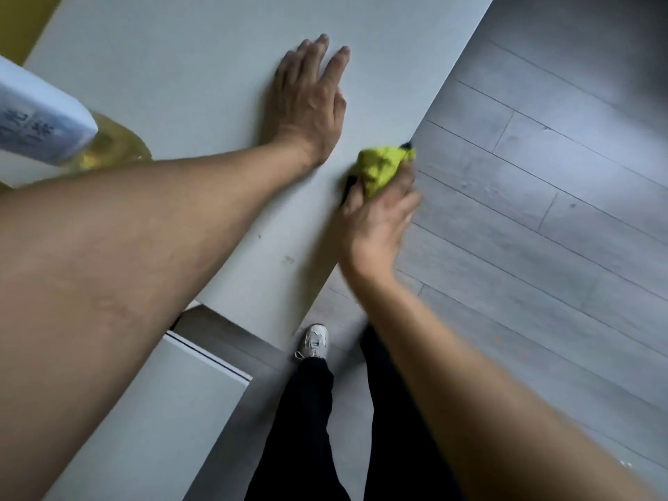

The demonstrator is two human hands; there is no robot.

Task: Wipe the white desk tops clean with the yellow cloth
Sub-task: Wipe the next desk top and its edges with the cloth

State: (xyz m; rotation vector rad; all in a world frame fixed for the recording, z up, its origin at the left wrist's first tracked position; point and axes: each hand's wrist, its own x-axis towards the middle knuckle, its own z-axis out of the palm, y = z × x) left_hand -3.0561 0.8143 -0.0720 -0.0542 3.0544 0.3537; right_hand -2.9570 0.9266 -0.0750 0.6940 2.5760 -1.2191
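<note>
My left hand (pixel 311 99) lies flat, palm down with fingers straight, on the white desk top (pixel 180 66). My right hand (pixel 376 218) grips the bunched yellow cloth (pixel 385 166) at the desk's right edge, and it is blurred by motion. A few small marks (pixel 287 260) show on the desk surface below the cloth. A second white desk top (pixel 162 392) sits lower left, separated by a dark gap.
A bottle of yellowish liquid with a white label (pixel 47 128) stands on the desk at the left. Grey plank floor (pixel 542 211) runs along the desk's right side. My legs in black trousers and a white shoe (pixel 316 341) are below the desk edge.
</note>
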